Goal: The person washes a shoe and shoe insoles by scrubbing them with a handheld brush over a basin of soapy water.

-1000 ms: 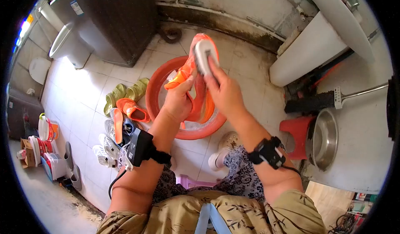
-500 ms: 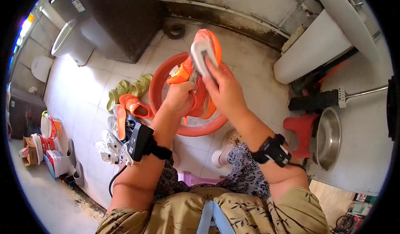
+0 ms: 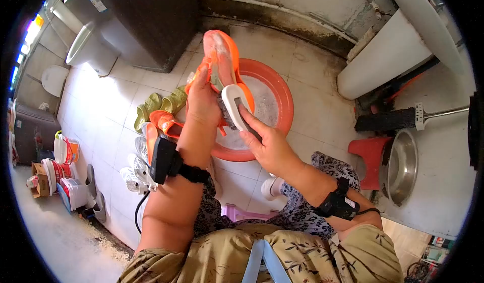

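My left hand [image 3: 203, 101] is closed around an orange shoe [image 3: 232, 48], tilted with its toe pointing up and away. Foam streaks the top of the shoe. In my right hand [image 3: 269, 147] is a white-handled scrub brush [image 3: 235, 99], its dark bristles against the shoe's near end, close to my left wrist. Below both hands stands a red-orange basin [image 3: 286, 101] holding sudsy water [image 3: 264, 99]. The other orange shoe [image 3: 166, 123] lies on the floor left of the basin, beside an orange insole [image 3: 152, 141].
Green slippers [image 3: 160, 105] and white shoes [image 3: 133, 173] sit on the left floor. Several tubs [image 3: 65, 149] stand farther left. A dark appliance [image 3: 136, 21] is at the back left. On the right are a red stool [image 3: 364, 157], a steel bowl [image 3: 403, 169] and a long-handled brush [image 3: 385, 120].
The shoe has moved left and turned, showing more of its top. My right hand has drawn the brush down from the toe area toward the near end.
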